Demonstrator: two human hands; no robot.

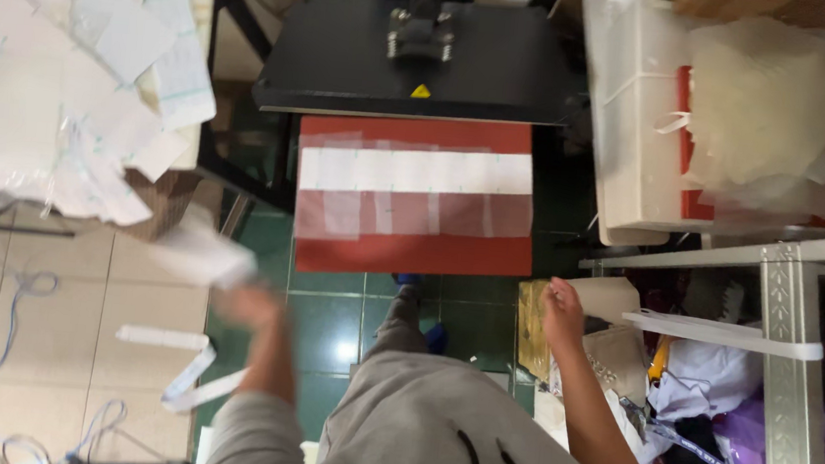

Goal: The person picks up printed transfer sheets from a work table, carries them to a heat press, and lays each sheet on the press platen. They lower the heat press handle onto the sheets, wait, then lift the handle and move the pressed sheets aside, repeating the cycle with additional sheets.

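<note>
My left hand (245, 304) is blurred with motion at the lower left and grips a white sheet (200, 251) that it swings out over the floor. My right hand (561, 313) hangs just below the right corner of the red press bed (411, 254), its fingers curled with nothing in them. On the red bed lies a white strip (416, 172) with a row of clear film pieces (414, 212) below it. The black upper plate (418, 58) of the heat press stands open behind the bed.
A heap of white sheets and films (78, 73) covers a table at the left. Right of the press stands a white bin (628, 151) with translucent films (762, 103). A metal shelf frame (789, 365) holds cloth and bags. Paper strips (164, 338) and cables (16, 327) lie on the floor.
</note>
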